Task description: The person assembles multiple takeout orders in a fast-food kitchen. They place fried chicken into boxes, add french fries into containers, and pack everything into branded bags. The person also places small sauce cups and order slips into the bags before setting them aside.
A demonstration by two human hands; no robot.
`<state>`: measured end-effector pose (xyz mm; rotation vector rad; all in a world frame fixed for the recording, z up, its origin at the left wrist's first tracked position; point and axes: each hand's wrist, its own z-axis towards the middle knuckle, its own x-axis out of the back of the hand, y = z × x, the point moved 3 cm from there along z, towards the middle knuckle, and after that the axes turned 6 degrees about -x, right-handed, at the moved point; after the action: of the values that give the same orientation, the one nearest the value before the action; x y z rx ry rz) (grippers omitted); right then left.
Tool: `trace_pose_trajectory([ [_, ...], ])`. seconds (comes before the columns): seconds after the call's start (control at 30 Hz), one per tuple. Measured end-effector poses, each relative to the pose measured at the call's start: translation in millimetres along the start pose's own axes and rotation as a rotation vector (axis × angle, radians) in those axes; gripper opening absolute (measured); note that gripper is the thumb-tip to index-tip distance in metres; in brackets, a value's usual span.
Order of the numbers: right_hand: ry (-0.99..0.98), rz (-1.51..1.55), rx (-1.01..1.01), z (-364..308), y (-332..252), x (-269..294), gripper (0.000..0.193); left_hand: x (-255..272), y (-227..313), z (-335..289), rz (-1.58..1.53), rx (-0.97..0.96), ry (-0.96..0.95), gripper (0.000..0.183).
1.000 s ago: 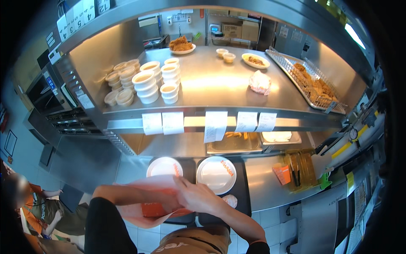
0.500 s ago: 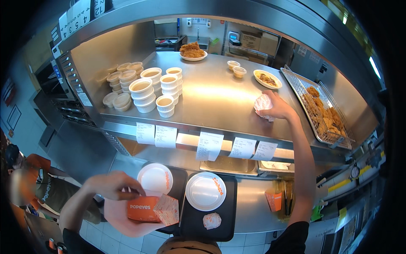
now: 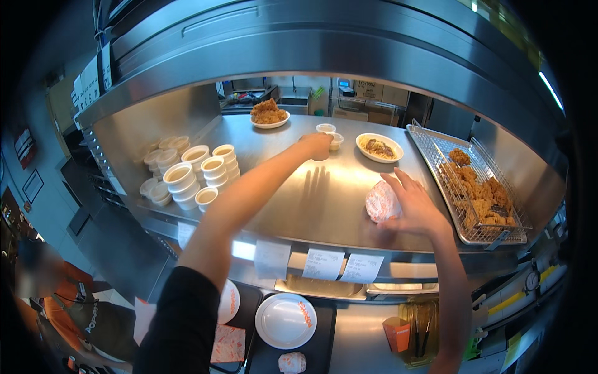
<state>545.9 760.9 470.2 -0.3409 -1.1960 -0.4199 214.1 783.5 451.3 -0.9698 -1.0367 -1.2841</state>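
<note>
Head view, right hand [image 3: 413, 210] spread at printed bundle [image 3: 379, 202], left hand [image 3: 316, 148], grip unclear, receipts [image 3: 323, 264]

A wide steel shelf [image 3: 293, 209] runs across the scene. At its left stand stacks of white cups [image 3: 184, 190] and, farther left, stacked lidded tubs [image 3: 167, 157]. Toward its far side sit a white plate [image 3: 270, 126] heaped with fried food, two small cups [image 3: 337, 143] near the middle, and a white bowl [image 3: 381, 161] to their right. Nearer, right of centre, rests a paper-wrapped bundle [image 3: 380, 202]; a metal tray [image 3: 430, 156] lies along the right end. On the lower steel counter [image 3: 358, 315], near, are two dark trays [image 3: 325, 318], with an amber container [image 3: 408, 307] to their right.
</note>
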Motion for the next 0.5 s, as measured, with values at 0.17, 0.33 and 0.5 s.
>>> trace_pose_trajectory([
  [0.17, 0.313, 0.149, 0.082, -72.7, -32.8, 40.1, 0.067, -36.9, -8.9, 59.4, 0.137, 0.061, -0.076, 0.033],
  [0.33, 0.488, 0.363, 0.122, -111.3, -52.9, 47.2, 0.039, -16.4, 3.0, 7.2, 0.118, -0.075, -0.088, 0.045],
  [0.5, 0.584, 0.591, 0.001, -130.2, -73.6, 20.8, 0.025, -0.1, 25.5, -67.2, -0.170, -0.054, -0.156, 0.054],
])
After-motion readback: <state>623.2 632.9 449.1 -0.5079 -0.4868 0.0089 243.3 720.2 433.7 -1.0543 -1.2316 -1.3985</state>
